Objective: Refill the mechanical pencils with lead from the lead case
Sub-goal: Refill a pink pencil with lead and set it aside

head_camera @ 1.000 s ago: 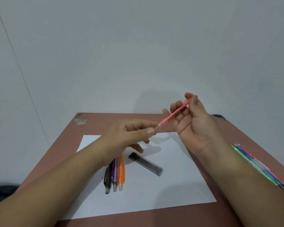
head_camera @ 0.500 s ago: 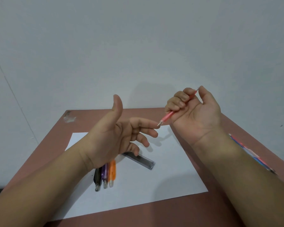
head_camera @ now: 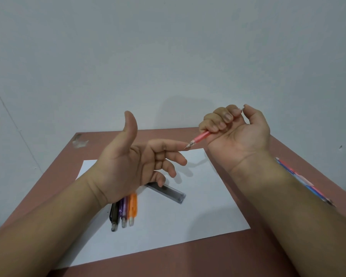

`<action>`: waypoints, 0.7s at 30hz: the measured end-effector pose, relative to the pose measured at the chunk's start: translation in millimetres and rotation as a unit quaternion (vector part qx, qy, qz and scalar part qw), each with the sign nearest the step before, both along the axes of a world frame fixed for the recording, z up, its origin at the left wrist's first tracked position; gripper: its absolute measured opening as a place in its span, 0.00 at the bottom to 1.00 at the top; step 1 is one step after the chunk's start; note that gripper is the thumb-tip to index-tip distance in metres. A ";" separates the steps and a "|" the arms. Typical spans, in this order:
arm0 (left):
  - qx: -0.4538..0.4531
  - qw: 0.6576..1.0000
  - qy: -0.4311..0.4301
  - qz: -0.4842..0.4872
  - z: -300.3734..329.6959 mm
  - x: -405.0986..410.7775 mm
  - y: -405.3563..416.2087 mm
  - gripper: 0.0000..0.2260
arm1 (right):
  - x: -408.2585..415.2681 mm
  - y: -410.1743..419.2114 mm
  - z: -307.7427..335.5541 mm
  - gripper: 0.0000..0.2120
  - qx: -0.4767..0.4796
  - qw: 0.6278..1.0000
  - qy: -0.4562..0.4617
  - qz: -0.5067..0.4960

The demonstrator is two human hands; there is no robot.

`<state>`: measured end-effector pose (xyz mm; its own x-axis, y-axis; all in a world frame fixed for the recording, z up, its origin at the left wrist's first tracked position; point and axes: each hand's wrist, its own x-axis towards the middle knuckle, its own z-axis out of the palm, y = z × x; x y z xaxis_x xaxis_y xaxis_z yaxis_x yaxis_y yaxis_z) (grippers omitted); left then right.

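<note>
- Right hand (head_camera: pixel 237 134): raised above the counter, palm toward me. My grip is a closed fist, fingers curled round the pink mechanical pencil (head_camera: pixel 200 138); thumb lies at the pencil's top end.
- Pink mechanical pencil: held aslant in my right fist. Its cap end shows just beside my thumb tip; its metal tip points down and to the left, out of the bottom of the fist.
- Left hand (head_camera: pixel 132 166): raised above the counter, palm toward me, thumb upright, grip spread and holding nothing. Index finger reaches right; its tip meets the pencil's metal tip, touching or very nearly so. The other fingers are loosely bent beneath it.
- Lead case (head_camera: pixel 168 192): dark, translucent, long and flat. Lies diagonally on the white sheet of paper (head_camera: pixel 198 212), below my left fingers and well apart from the pencil in my right grip. One end is hidden behind my left hand.
- Three mechanical pencils, black (head_camera: pixel 114 215), purple (head_camera: pixel 123 211) and orange (head_camera: pixel 132 208): side by side on the paper, touching, tips toward me, upper ends hidden under my left wrist.
- Bundle of coloured pencils (head_camera: pixel 300 178): on the counter's right side, off the paper, partly hidden by my right forearm.
- Counter (head_camera: pixel 208 258): reddish-brown, set against a pale wall (head_camera: pixel 168 56).
</note>
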<state>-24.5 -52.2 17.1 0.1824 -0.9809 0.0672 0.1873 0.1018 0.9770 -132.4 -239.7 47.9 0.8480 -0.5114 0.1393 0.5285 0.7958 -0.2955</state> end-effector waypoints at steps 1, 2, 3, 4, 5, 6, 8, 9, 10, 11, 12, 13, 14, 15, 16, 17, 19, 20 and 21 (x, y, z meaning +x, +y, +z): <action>-0.001 1.000 0.002 -0.003 0.1 0.1 -0.1 0.51 | -0.2 0.2 0.0 0.18 0.003 1.000 -0.002 -0.001; -0.002 1.000 0.003 -0.006 0.4 0.1 0.0 0.51 | -0.3 0.3 -0.3 0.18 0.006 1.000 -0.005 -0.003; -0.003 1.000 0.005 -0.008 0.6 0.0 -0.2 0.51 | -0.4 0.4 -0.4 0.18 0.008 1.000 -0.008 -0.004; -0.005 1.000 0.008 -0.010 0.7 0.1 -0.3 0.51 | -0.4 0.4 -0.6 0.18 0.008 1.000 -0.011 -0.005; -0.007 1.000 0.013 -0.012 0.8 -0.1 -0.4 0.50 | -0.7 0.5 -0.6 0.19 0.008 1.000 -0.013 -0.006; -0.008 1.000 0.018 -0.014 0.6 -0.2 -0.2 0.50 | -0.9 0.7 -0.5 0.19 0.008 1.000 -0.014 -0.007; -0.009 0.999 0.027 -0.016 -0.1 0.3 0.5 0.51 | -1.0 1.4 -0.3 0.19 0.010 1.000 -0.014 -0.009; -0.009 0.999 0.028 -0.015 -0.4 0.7 0.9 0.51 | -1.1 1.9 -0.3 0.19 0.012 1.000 -0.014 -0.010; -0.009 0.999 0.028 -0.015 -0.8 1.2 1.3 0.51 | -1.1 2.3 -0.5 0.19 0.013 1.000 -0.013 -0.012; -0.010 0.999 0.029 -0.016 -0.9 1.4 1.4 0.51 | -0.9 2.3 -0.6 0.18 0.014 1.000 -0.012 -0.014; -0.011 0.999 0.031 -0.017 -0.7 1.6 1.6 0.51 | -0.8 2.2 -0.7 0.18 0.014 1.000 -0.012 -0.016; -0.013 0.999 0.033 -0.018 -0.7 1.8 1.8 0.51 | -0.8 2.1 -0.5 0.18 0.013 1.000 -0.013 -0.017; -0.014 0.999 0.034 -0.018 -0.8 2.1 2.0 0.51 | -0.8 2.0 -0.3 0.17 0.011 1.000 -0.014 -0.017; -0.015 0.999 0.033 -0.018 -0.7 2.4 2.1 0.51 | -1.0 1.9 0.0 0.17 0.010 1.000 -0.014 -0.019; -0.015 0.999 0.033 -0.018 -0.6 2.7 2.2 0.51 | -1.2 1.9 0.1 0.17 0.009 1.000 -0.015 -0.021; -0.015 0.999 0.032 -0.018 -0.5 2.9 2.2 0.51 | -1.4 2.2 0.2 0.17 0.008 1.000 -0.015 -0.022; -0.013 0.999 0.033 -0.018 -0.8 3.7 2.2 0.51 | -1.7 3.2 0.1 0.17 0.006 1.000 -0.017 -0.022; -0.012 0.999 0.033 -0.018 -1.0 3.8 2.3 0.51 | -1.8 3.5 -0.1 0.17 0.005 1.000 -0.018 -0.022; -0.012 0.999 0.032 -0.019 -1.1 4.1 2.1 0.51 | -1.8 3.8 -0.3 0.17 0.006 1.000 -0.018 -0.022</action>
